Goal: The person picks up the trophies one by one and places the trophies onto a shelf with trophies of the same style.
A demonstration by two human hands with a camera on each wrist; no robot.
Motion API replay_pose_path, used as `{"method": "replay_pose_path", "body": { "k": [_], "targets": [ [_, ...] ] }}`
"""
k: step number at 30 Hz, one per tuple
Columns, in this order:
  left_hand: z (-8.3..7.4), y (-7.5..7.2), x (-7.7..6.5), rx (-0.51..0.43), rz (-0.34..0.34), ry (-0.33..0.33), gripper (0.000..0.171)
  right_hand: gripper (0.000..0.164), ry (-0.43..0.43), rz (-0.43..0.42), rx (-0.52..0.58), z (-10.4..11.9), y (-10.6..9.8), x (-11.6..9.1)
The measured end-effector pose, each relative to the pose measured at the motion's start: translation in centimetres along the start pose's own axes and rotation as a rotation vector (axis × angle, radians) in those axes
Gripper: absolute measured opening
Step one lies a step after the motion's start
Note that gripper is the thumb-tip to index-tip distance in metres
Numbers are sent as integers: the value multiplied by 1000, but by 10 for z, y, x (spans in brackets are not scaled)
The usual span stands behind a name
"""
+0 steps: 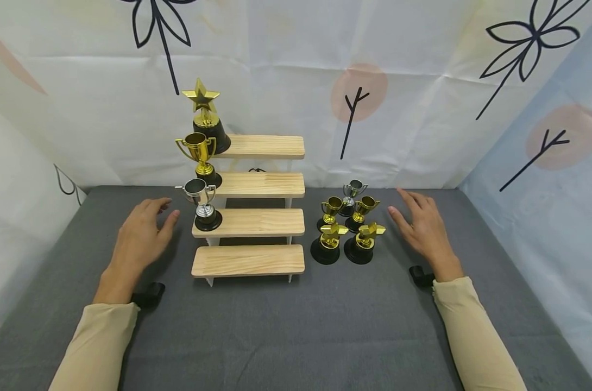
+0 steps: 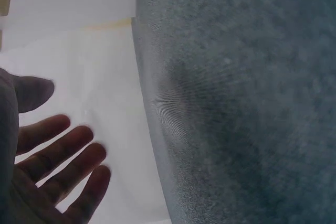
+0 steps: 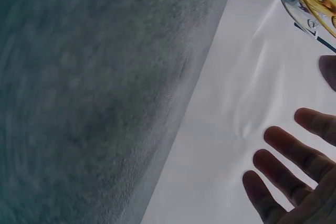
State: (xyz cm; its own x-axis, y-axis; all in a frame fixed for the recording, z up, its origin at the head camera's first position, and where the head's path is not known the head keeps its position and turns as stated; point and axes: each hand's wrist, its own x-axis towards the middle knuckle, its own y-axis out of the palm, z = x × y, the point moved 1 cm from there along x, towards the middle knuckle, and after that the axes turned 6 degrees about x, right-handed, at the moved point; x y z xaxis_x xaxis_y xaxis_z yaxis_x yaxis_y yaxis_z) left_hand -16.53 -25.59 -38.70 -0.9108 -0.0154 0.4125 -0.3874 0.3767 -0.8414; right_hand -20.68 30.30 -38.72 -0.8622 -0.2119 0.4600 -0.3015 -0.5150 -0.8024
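With left hand (image 1: 142, 236) and right hand (image 1: 423, 225) both spread, gripping nothing, best pinch the front stars (image 1: 329, 243) first, low on the black bases, standing upright on the table (image 1: 301, 331) just right of the rack (image 1: 249, 262). Then likely take the gold cups (image 1: 332, 206) close behind, lifting straight up to keep handles from snagging, and lastly the back cup (image 1: 354, 189), silver and partly hidden. Set each down flat and well inside the step edges, leaving finger room beside the shelved silver cup (image 1: 202, 200), shelved gold cup (image 1: 200, 151) and, topmost, the big star (image 1: 206, 117).
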Motion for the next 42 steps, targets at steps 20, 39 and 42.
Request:
{"method": "replay_pose_path", "body": {
  "k": [20, 39, 42],
  "targets": [
    [6, 13, -28, -946, 352, -108, 30, 44, 51, 15, 170, -6, 10, -1],
    [5, 26, -48, -1314, 614, 111, 64, 43, 146, 73, 259, -6, 13, -2],
    [7, 27, -49, -1315, 620, 124, 65, 43, 161, 76, 290, -6, 13, -2]
  ]
}}
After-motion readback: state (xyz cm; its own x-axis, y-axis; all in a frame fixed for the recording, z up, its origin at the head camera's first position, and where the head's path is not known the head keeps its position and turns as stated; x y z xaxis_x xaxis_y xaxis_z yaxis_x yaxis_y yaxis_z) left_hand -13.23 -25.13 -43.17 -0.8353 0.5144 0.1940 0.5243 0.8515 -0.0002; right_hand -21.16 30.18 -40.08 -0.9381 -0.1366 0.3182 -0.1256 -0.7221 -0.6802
